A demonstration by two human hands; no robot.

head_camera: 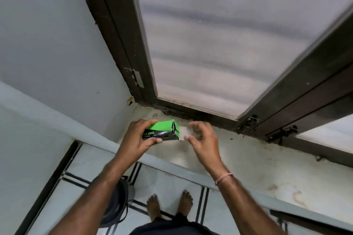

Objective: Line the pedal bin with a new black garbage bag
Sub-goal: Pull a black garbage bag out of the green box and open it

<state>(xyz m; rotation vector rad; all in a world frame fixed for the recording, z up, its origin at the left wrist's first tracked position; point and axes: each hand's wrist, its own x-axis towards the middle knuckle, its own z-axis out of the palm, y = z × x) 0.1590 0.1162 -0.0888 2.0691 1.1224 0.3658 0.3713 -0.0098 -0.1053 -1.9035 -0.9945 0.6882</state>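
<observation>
A small green and black box of garbage bags (164,131) is held over the window sill, with my left hand (137,137) gripping its left end. The box's right end stands open, with a pale flap (183,133) sticking out. My right hand (200,139) is at that end, thumb and fingers pinching the flap; it is blurred. The pedal bin (116,206), dark and round, stands on the floor below, mostly hidden behind my left forearm. No black bag is visible outside the box.
A stained white sill (248,158) runs beneath a dark-framed window with a mesh screen (219,43). Metal latches (252,122) sit on the frame's lower edge. A white wall (47,43) closes off the left. My bare feet (170,206) stand on pale tiles beside the bin.
</observation>
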